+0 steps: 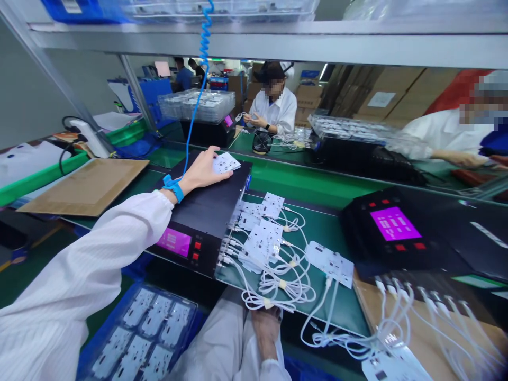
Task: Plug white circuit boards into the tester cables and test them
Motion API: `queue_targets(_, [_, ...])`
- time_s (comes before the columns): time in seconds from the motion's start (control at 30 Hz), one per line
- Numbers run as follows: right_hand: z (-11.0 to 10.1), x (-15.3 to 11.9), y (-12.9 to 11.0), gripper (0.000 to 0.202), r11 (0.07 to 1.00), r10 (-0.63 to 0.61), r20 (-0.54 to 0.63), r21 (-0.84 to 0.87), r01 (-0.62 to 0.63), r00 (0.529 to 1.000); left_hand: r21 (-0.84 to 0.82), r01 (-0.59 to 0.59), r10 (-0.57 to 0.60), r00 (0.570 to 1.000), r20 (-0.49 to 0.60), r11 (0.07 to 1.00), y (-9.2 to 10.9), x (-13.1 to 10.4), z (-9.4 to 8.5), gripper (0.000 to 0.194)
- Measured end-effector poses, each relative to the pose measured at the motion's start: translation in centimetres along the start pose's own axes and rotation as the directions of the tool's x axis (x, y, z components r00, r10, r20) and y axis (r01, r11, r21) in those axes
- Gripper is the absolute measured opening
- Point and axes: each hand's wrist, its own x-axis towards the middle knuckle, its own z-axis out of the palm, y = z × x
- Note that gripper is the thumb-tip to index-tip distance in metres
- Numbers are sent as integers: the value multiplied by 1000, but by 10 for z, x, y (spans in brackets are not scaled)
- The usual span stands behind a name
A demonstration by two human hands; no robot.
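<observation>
My left hand [204, 170] reaches out over a black tester box [206, 209] and rests its fingers on a small white circuit board [225, 162] lying on the box's top. A blue wrist strap [173, 186] with a coiled blue cord [198, 90] is on that wrist. My right hand [266, 328] is low at the table's near edge, touching a bundle of white cables [278, 283]. Several white boards [262, 241] lie plugged into cables beside the box.
A second black tester with a purple screen [392, 225] stands at right with white cables [420, 317]. A blue tray of boards [146, 333] sits on my lap side. Cardboard sheet [89, 185] lies left. Two people in white coats work across the bench.
</observation>
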Motion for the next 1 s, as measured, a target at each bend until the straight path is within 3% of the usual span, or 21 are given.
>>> queue_targets(0.33, [1, 2, -3, 55, 996, 55, 34, 72, -57, 998, 11, 31, -31, 1000, 0, 999, 3, -1, -2, 96])
queue_targets(0.53, [10, 4, 3, 57, 993, 46, 55, 108, -51, 997, 4, -17, 17, 1000, -3, 1000, -1, 0, 1, 94])
queue_targets(0.73, [14, 6, 7, 62, 991, 42, 55, 123, -49, 998, -39, 60, -67, 980, -185, 997, -12, 6, 5, 66])
queue_targets(0.83, [16, 5, 6, 59, 991, 47, 44, 120, -52, 998, -80, 90, -105, 971, -213, 993, -16, 9, 2, 55])
queue_targets(1.0, [17, 5, 6, 56, 991, 45, 26, 123, -48, 999, -115, 50, -75, 971, -225, 992, -16, 9, -1, 50])
